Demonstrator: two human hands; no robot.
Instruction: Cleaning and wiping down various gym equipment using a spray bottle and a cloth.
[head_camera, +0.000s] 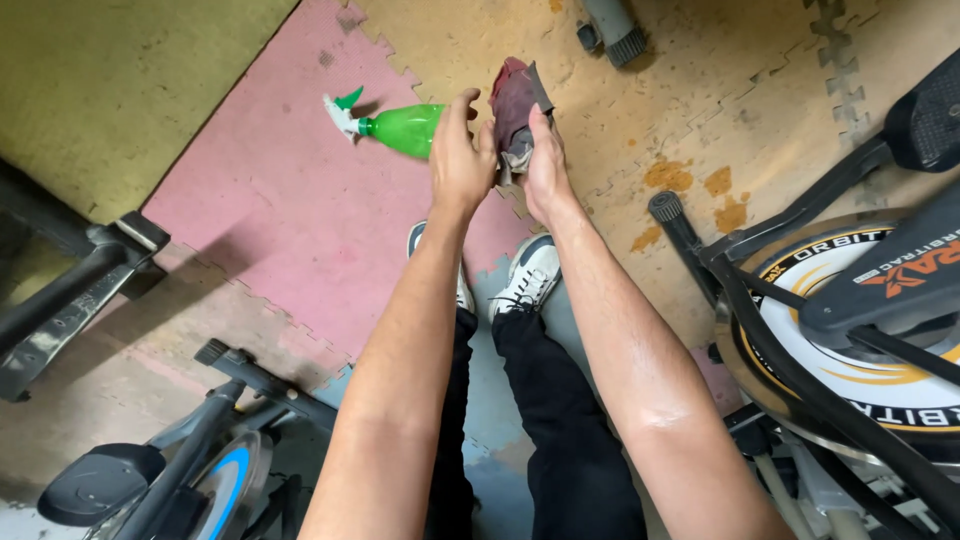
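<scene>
forearms stretch out over black trousers and white sneakers (528, 275), with exercise bikes (860, 330) close on both sides. the left hand (460, 150) and right hand (545, 165) meet ahead, fingers curled shut on a dark red cloth (515, 105), pinched between them as if to bunch it. just beyond the left hand a green spray bottle (400, 128) lies on its side on the pink foam floor mat (270, 210).

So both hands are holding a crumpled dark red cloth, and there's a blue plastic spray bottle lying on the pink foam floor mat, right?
Not quite. The plastic spray bottle is green, not blue, as the head view shows. It does lie on the pink foam floor mat, and the left hand and right hand hold the crumpled dark red cloth.
</scene>
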